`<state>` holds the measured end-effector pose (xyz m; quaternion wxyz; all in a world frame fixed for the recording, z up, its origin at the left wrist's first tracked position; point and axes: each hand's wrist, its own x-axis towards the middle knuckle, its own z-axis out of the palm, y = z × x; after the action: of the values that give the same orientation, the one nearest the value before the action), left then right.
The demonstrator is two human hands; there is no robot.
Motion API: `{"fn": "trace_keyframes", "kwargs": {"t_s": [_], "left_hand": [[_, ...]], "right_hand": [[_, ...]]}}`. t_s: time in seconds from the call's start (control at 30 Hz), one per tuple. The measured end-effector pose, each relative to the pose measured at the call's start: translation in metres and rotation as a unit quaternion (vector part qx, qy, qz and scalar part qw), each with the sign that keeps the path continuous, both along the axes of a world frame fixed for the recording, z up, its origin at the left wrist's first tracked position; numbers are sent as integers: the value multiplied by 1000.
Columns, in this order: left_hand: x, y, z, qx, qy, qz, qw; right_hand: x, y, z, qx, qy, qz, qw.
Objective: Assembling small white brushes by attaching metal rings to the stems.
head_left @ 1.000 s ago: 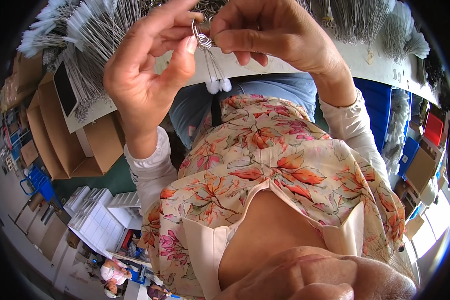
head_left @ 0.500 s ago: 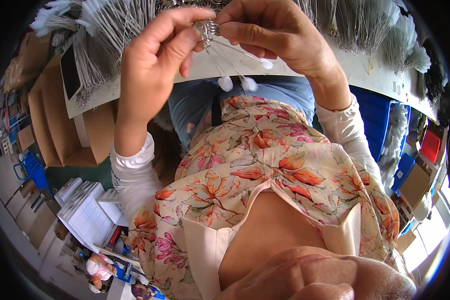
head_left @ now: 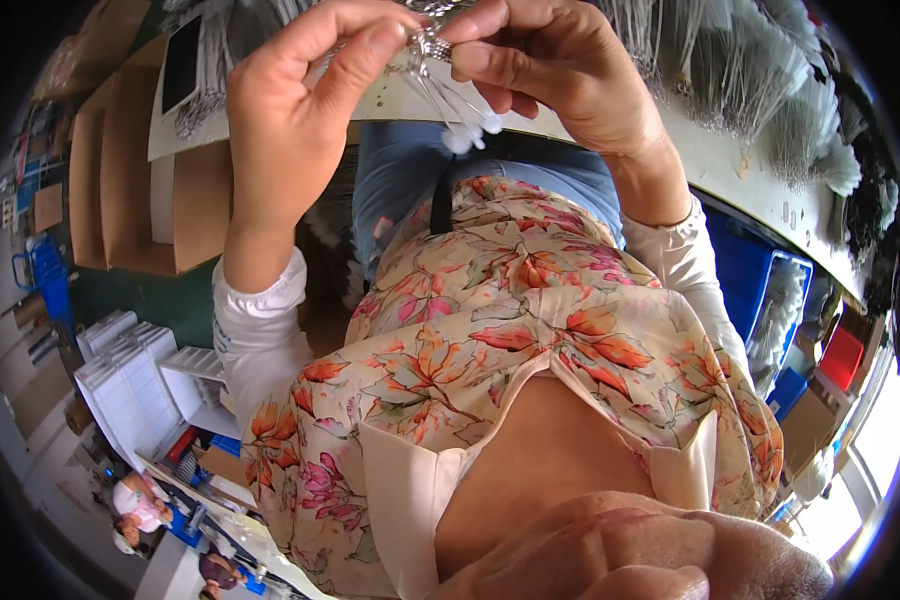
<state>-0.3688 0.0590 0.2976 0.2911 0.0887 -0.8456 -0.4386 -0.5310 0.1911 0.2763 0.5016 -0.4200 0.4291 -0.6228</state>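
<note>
Both hands are raised at the top of the view, above a white table edge (head_left: 740, 170). My left hand (head_left: 290, 110) pinches a small bundle of thin clear strands (head_left: 440, 85) between thumb and forefinger. My right hand (head_left: 560, 80) grips the same bundle from the other side, fingertips meeting the left ones. The strands hang down and end in small white tips (head_left: 470, 132). Below the hands lie my floral blouse and blue trousers.
Heaps of similar wiry strands (head_left: 770, 90) cover the table at the top right. Cardboard boxes (head_left: 130, 180) stand at the left, white trays (head_left: 130, 380) below them. Blue crates (head_left: 760, 290) sit at the right. Other people are at the lower left.
Both hands have stayed joined on the bundle and drifted slightly up in the picture. The left fingers have shifted their pinch, and the white tips now hang closer below the right hand.
</note>
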Motion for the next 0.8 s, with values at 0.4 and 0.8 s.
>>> {"fn": "trace_keyframes", "kwargs": {"t_s": [0.4, 0.8], "left_hand": [[50, -24, -18, 308, 100, 46, 945], [130, -66, -300, -159, -481, 111, 855]], "right_hand": [[36, -30, -55, 26, 210, -17, 977], [17, -28, -97, 209, 115, 29, 971]]}}
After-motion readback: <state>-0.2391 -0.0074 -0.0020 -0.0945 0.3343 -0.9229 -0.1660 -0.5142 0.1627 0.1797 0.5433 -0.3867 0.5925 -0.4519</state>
